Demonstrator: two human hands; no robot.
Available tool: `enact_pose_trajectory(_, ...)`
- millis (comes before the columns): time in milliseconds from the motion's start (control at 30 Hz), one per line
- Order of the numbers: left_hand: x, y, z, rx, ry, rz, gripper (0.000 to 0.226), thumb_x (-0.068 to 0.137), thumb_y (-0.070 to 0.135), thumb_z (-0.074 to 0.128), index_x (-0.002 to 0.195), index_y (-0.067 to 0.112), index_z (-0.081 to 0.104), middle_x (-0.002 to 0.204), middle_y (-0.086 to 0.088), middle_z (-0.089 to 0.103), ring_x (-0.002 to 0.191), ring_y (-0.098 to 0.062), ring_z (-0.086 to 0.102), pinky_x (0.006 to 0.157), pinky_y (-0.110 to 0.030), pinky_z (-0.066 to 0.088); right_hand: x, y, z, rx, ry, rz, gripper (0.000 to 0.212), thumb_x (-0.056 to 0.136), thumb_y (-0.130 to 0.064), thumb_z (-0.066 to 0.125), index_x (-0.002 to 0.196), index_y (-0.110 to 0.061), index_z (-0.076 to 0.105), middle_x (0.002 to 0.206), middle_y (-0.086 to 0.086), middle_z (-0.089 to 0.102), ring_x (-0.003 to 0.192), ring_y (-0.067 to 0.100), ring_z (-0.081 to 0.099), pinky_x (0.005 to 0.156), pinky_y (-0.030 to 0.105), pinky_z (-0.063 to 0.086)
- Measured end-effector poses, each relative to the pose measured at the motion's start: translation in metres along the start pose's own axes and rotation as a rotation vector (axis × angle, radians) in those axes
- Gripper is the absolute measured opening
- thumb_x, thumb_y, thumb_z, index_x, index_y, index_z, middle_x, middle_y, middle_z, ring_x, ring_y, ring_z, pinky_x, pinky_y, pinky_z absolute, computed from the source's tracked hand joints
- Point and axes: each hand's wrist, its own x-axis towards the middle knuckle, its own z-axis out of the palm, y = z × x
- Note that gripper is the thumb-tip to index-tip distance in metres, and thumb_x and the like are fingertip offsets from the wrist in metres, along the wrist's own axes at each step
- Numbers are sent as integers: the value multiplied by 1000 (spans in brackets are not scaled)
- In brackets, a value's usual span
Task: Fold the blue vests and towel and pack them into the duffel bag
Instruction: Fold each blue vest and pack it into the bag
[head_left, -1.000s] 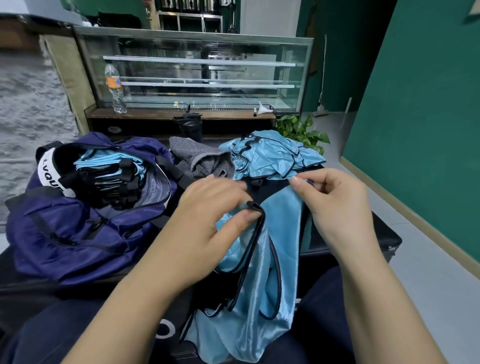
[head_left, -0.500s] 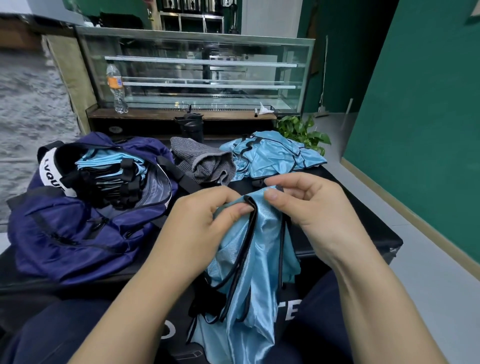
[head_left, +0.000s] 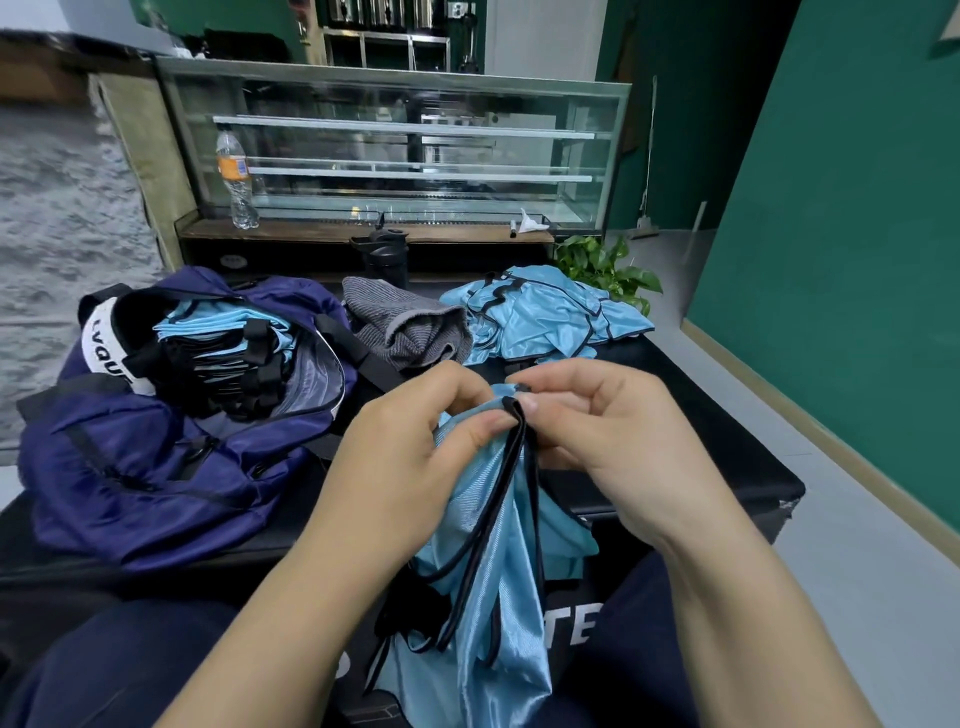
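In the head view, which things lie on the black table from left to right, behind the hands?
Duffel bag → grey towel → loose blue vests.

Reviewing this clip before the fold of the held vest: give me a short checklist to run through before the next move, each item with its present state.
1. Left hand pinches the held vest at its top edge: ok.
2. Right hand pinches the same black-trimmed edge: ok.
3. Held vest hangs flat, without twists: not ok, it is bunched and its trim loops cross.
4. Duffel bag open to take it: ok, unzipped with folded vests inside.
5. Room left in the bag: cannot tell.
6. Other items waiting: grey towel and a loose pile of vests lie unfolded behind the hands: not ok.
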Motion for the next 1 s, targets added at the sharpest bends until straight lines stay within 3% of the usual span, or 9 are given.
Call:
enact_pose_trajectory(167, -1, -6, 2, 29, 11, -87, 17, 84, 37, 68, 76, 30, 55, 76, 18, 58, 65, -3, 52, 60, -22, 40, -1, 1, -3, -56, -71, -38, 12, 87, -11, 65, 90, -22, 71, 82, 1, 76, 77, 11, 70, 75, 30, 57)
enact_pose_trajectory(333, -1, -7, 1, 78, 32, -109, 19, 84, 44, 61, 75, 30, 51, 78, 15, 58, 67, -10, 54, 63, -37, 46, -1, 1, 0, -139, -97, -87, 18, 78, -14, 76, 91, -25, 72, 80, -7, 74, 78, 0, 67, 70, 17, 52)
enact_pose_trajectory(433, -2, -4, 3, 100, 43, -102, 25, 81, 51, 61, 77, 29, 50, 76, 14, 58, 65, -11, 54, 61, -35, 45, 1, 6, 0, -149, -62, -102, 15, 80, -13, 74, 87, -25, 72, 77, -5, 74, 71, 1, 66, 65, 15, 49)
enact_pose_trajectory(600, -2, -17, 4, -67, -34, -152, 24, 76, 43, 74, 67, 27, 58, 69, 11, 58, 63, -3, 53, 58, -13, 37, 3, 9, -11, -17, -38, -86, 15, 87, -7, 64, 85, -20, 72, 76, 3, 74, 69, 11, 68, 64, 20, 54)
enact_pose_trajectory(700, -4, -38, 6, -104, -156, -95, 30, 78, 57, 57, 73, 28, 64, 99, 15, 56, 96, 6, 53, 82, -4, 33, 6, 12, -21, 48, -1, -116, 21, 87, -3, 62, 81, -19, 75, 75, 5, 73, 67, 12, 66, 58, 19, 51)
enact_pose_trajectory(800, -4, -49, 9, -114, -279, -41, 48, 82, 72, 41, 83, 32, 67, 132, 27, 45, 127, 4, 40, 103, -12, 27, 6, 13, -26, 85, -9, -125, 21, 87, 0, 60, 84, -16, 73, 68, 2, 70, 59, 7, 62, 51, 14, 45)
enact_pose_trajectory(900, -2, -46, 11, -152, -340, 19, 53, 88, 64, 43, 89, 21, 72, 126, 28, 54, 125, 2, 46, 103, -16, 31, 6, 12, -26, 111, -13, -122, 18, 86, 1, 59, 85, -13, 70, 66, 0, 70, 57, 5, 61, 50, 14, 44)
enact_pose_trajectory(1000, 2, -34, 10, -167, -390, 19, 28, 89, 49, 48, 83, 35, 72, 109, 28, 63, 108, 2, 57, 91, -11, 37, 6, 8, -25, 106, -8, -124, 14, 79, -10, 69, 80, -22, 76, 74, 6, 70, 69, 18, 62, 64, 27, 48)
